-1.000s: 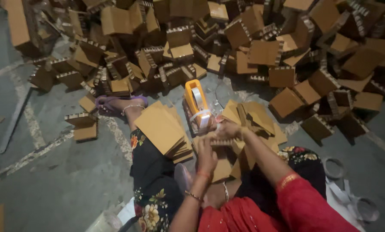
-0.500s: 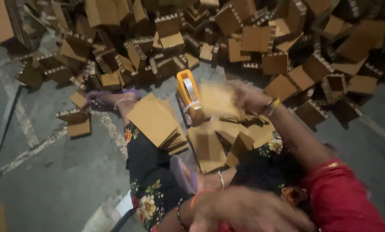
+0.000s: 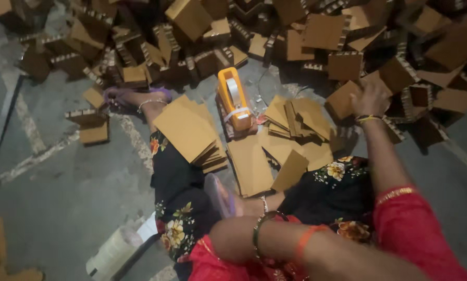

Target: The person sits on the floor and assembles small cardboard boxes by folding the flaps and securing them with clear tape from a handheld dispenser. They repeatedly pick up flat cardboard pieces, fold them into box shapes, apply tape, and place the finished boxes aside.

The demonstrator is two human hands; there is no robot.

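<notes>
Brown folded boxes (image 3: 343,65) heap beyond the right hand (image 3: 371,99), whose grip clasps one box. Flat cardboard sheets (image 3: 296,117) lie near it; the left hand's grip cannot be told

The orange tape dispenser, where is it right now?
The orange tape dispenser stands mid-frame on the floor, between the cardboard stack on the leg and the loose flat sheets.

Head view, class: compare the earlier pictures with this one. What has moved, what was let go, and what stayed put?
The right hand has left the orange tape dispenser and reached out to the right, onto a box in the pile of cardboard boxes. The left forearm now lies across the lap. The dispenser, the stack of flat cardboard sheets on the leg and the floor pile stayed put.
</notes>
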